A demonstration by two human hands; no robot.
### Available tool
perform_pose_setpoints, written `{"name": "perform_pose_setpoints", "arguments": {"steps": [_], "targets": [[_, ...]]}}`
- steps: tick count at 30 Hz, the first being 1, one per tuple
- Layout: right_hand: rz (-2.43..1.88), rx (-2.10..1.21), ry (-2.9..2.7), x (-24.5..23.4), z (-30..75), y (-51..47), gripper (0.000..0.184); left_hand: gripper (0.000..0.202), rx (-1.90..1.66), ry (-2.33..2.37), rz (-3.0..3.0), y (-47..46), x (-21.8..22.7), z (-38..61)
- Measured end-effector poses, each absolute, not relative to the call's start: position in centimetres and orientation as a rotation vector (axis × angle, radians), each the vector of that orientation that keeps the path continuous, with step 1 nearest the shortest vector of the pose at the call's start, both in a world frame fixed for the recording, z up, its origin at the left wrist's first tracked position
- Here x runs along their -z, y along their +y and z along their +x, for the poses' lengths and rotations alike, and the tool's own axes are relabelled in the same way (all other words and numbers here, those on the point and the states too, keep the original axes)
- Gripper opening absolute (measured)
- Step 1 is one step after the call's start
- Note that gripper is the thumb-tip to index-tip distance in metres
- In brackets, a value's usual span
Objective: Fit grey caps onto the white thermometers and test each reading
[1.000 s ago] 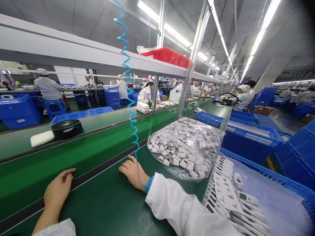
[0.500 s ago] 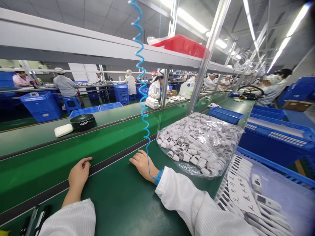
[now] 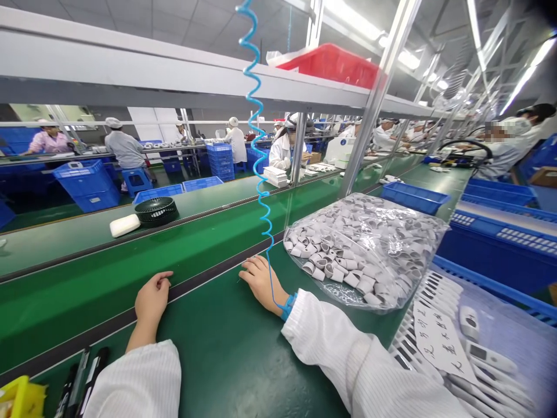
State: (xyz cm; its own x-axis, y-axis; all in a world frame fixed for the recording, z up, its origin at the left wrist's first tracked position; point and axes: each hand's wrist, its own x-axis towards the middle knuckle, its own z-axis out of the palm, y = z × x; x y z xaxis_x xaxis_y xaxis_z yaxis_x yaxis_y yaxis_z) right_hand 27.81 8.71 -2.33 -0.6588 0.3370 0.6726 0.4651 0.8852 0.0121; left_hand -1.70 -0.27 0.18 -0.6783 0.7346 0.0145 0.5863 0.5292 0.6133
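Observation:
My left hand [image 3: 152,299] hovers or rests at the dark belt edge of the green bench [image 3: 226,348]; its index finger is stretched out, and no object shows in it. Palm down on the bench, my right hand [image 3: 263,284] has its fingers extended and holds nothing. A blue wrist strap [image 3: 288,306] goes round the right wrist, joined to a coiled blue cord [image 3: 260,136] hanging from above. Beside the right hand lies a clear plastic bag [image 3: 365,249] full of small light-grey curved plastic pieces.
A blue bin at right holds white handheld devices [image 3: 491,355] and a handwritten paper [image 3: 441,339]. Pens [image 3: 82,380] and a yellow box [image 3: 21,397] are at lower left. Across the green conveyor are a black round part [image 3: 157,211] and a white block [image 3: 125,225]. Co-workers sit beyond.
The whole view has shifted slightly, so things appear a little further right and the yellow box shows more. Both hands keep nearly the same pose on the bench.

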Motion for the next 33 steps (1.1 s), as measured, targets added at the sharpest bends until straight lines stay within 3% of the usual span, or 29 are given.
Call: {"name": "perform_pose_setpoints", "arguments": {"steps": [33], "targets": [[-0.604,0.248,-2.323,2.14,28.02,8.57,0.028,0.029,-0.852,2.522,1.093,-0.24,-0.64,-1.42]]}}
